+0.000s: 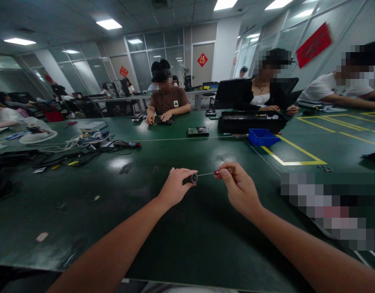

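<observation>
My left hand (176,187) is closed around a dark cylinder (194,178), whose round grey end faces me. What the cylinder is, I cannot make out. My right hand (240,187) grips a screwdriver (218,172) by its reddish-brown handle. Its thin metal shaft points left and meets the cylinder near its round end; whether the tip is inside or only touching is too small to tell. Both hands are held above the green tabletop (187,252), over its middle.
Cables (83,148) lie in a tangle at left. Farther back are a circuit-board device (198,131), a blue bin (263,137) and a black tray (251,124). Co-workers sit across the table and at right. Yellow tape (300,162) marks the right side; a pixelated item (327,211) lies near right.
</observation>
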A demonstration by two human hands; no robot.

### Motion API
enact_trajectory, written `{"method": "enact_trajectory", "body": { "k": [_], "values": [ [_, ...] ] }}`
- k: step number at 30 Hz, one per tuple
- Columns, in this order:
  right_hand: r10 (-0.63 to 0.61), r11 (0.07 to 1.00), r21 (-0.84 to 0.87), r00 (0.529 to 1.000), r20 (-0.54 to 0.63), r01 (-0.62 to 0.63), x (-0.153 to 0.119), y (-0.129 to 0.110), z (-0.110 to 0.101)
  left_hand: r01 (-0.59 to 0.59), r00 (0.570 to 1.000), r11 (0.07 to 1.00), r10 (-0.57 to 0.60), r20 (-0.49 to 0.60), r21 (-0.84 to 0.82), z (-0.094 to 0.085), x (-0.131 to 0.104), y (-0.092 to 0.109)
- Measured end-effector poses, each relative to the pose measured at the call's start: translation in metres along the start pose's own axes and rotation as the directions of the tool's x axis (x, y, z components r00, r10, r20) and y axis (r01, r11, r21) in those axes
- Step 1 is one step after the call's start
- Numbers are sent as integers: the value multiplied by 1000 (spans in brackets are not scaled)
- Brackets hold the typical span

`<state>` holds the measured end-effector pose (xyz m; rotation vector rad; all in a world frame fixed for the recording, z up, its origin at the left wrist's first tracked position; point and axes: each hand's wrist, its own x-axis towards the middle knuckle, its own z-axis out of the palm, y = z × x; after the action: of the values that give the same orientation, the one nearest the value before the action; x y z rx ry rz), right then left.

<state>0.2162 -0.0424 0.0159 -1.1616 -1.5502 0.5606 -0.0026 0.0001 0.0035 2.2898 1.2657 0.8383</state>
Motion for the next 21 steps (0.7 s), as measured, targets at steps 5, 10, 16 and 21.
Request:
{"method": "enact_trajectory", "body": {
  "k": [5,10,16,21],
  "values": [
    [-14,996,-92,1000,19,15,2,1,1,10,1000,1000,-10,1,2,1,0,1],
    [-12,990,-142,1000,2,12,3,-1,-2,19,1000,1000,-19,-11,-7,1,0,1],
    [-9,985,-173,999,-41,2,3,-1,-2,50,998,996,-53,-37,-75,0,0,-1],
    [-8,986,-167,998,-66,-3,3,-4,-3,78,995,986,-85,-42,-146,0,-1,-1]
  ]
}}
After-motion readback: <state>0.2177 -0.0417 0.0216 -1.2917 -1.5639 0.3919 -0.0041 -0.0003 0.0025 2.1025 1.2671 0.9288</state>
